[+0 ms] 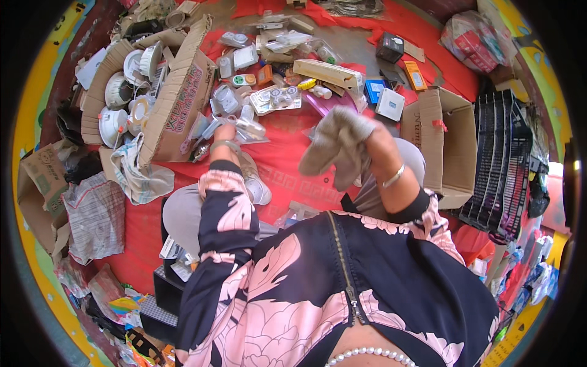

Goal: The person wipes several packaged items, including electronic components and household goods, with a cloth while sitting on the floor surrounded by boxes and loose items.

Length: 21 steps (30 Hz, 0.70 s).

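Over the middle of the red floor mat (287,168), the right hand (374,139) grips a grey cloth (336,144), lifted clear. The left hand (224,133) closes on clear plastic packaging (247,128) just beside the tipped cardboard box (177,104) of white fixtures.

Lamp box (153,98) left, empty box (449,144) right

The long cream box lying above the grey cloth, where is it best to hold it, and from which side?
Grip the long cream box across its narrow width near the middle, coming from above. It lies flat and slanted on the red cloth, its long sides mostly free, while small items crowd its ends. The right hand, now holding the grey cloth, is nearest.
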Motion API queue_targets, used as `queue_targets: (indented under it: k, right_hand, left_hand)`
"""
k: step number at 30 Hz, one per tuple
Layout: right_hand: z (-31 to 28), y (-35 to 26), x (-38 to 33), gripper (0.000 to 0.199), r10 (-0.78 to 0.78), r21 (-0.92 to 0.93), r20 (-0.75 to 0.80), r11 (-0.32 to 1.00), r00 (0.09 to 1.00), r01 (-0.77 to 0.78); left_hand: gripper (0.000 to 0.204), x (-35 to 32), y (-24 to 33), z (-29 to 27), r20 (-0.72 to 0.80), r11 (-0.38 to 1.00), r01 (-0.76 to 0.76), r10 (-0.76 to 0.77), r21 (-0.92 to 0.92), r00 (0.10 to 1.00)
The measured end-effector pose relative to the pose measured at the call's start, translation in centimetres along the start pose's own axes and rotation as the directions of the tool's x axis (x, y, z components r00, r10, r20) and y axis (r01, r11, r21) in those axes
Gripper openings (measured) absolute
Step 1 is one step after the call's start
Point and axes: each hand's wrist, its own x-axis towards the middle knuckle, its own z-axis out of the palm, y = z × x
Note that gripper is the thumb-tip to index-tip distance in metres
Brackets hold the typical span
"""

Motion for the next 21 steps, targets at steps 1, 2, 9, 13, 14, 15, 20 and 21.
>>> queue_targets:
  k: [1,2,9,13,14,15,20,21]
  right_hand:
    - [1.1,-1.7,-0.4,0.027,-0.028,0.137,-0.097,0.99,0.995,0.041]
    - [-0.2,-1.6,-0.2,0.026,-0.11,0.245,-0.087,0.961,0.99,0.128]
    - [-5.6,-2.1,-0.3,0.024,-0.41,0.615,-0.102,0.69,0.906,0.382]
    - [-4.6,-3.7,-2.7,0.027,-0.503,0.448,-0.137,0.737,0.853,0.507]
    - [-3.7,-4.2,-3.3,0.028,-0.447,0.44,-0.081,0.786,0.891,0.434]
    - [-3.0,-4.0,-3.3,0.035,-0.522,0.225,0.072,0.839,0.85,0.496]
    - [3.2,-2.1,-5.1,0.078,-0.39,-0.602,0.59,0.371,0.707,0.707]
    - [3.2,-1.6,-4.8,0.08,-0.339,-0.616,0.633,0.323,0.696,0.718]
  left_hand:
    - [0.016,-3.8,1.8,1.2,0.07,0.988,-0.026,0.037,-0.155,0.997]
    - [0.011,-8.2,3.8,1.9,0.134,0.949,-0.031,0.076,-0.312,0.988]
    - [0.038,-27.1,7.9,-3.6,0.414,0.757,-0.171,0.514,-0.63,0.751]
    - [0.035,-32.1,7.5,-4.6,0.436,0.696,-0.147,0.584,-0.703,0.684]
    - [0.033,-32.9,7.2,-4.7,0.433,0.687,-0.148,0.594,-0.712,0.678]
    - [0.032,-33.7,7.1,-4.6,0.431,0.678,-0.149,0.604,-0.72,0.67]
    - [0.029,-37.6,7.6,-2.9,0.575,0.787,-0.202,0.575,-0.583,0.581]
    - [0.027,-38.3,7.8,-2.4,0.581,0.796,-0.214,0.57,-0.567,0.581]
